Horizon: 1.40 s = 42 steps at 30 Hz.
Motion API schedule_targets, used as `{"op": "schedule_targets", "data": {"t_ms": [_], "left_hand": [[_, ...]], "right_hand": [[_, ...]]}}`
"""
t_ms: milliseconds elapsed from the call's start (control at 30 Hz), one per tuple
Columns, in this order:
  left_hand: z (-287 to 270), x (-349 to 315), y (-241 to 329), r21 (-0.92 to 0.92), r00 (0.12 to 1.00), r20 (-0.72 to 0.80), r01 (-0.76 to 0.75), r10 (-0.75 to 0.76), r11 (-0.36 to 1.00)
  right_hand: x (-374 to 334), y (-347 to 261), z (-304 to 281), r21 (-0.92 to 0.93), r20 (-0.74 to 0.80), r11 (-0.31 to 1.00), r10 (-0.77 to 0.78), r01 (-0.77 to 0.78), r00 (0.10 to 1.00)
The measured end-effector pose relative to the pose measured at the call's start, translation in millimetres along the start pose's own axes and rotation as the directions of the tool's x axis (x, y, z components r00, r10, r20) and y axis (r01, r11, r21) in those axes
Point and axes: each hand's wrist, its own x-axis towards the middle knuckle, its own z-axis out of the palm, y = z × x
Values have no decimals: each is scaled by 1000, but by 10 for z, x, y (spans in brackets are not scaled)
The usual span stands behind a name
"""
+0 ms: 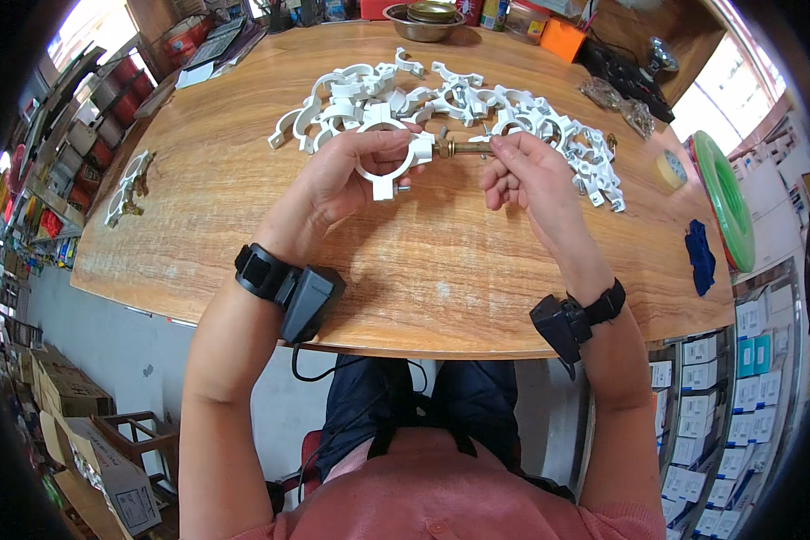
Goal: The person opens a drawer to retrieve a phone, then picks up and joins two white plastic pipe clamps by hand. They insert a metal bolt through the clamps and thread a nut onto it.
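Over the middle of the wooden table, my left hand [337,171] grips a white ring-shaped pipe clamp [384,187], its fingers through and around the ring. A small screw sticks out at the clamp's lower side. From the clamp's right side a brass-coloured bolt [463,148] with a nut on it points right. My right hand [522,171] pinches the free end of that bolt between thumb and forefinger, its other fingers curled. Just beyond both hands lies a heap of white clamp halves [351,85], with more white clamp pieces [549,121] to the right.
At the table's left side sits an assembled white clamp [128,189] with brass bolts. A tape roll [670,168], a dark blue cloth [699,257] and a green coil [724,202] are at the right. Metal bowls [427,22] and an orange box [562,38] stand at the far edge.
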Motion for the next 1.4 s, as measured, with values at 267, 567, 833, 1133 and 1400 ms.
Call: {"op": "schedule_targets", "data": {"t_ms": [267,567,833,1133,1400], "left_hand": [[-34,28,-25,-14,999,27,-19,19,1000],[-23,17,-24,17,999,-51,-2,3,1000],[-3,3,-11,-10,1000,-28,6,-6,1000],[-12,1,-17,2,1000,-22,-6,6,1000],[-57,32,-36,-17,1000,-17,-12,12,1000]], "right_hand": [[-13,-11,69,54,-20,999,-7,8,1000],[7,10,3,-64,15,992,113,-112,993],[-6,-20,58,22,-35,1000,7,-6,999],[8,-10,5,-73,3,994,82,-81,997],[15,32,4,-44,13,997,-59,59,998]]}}
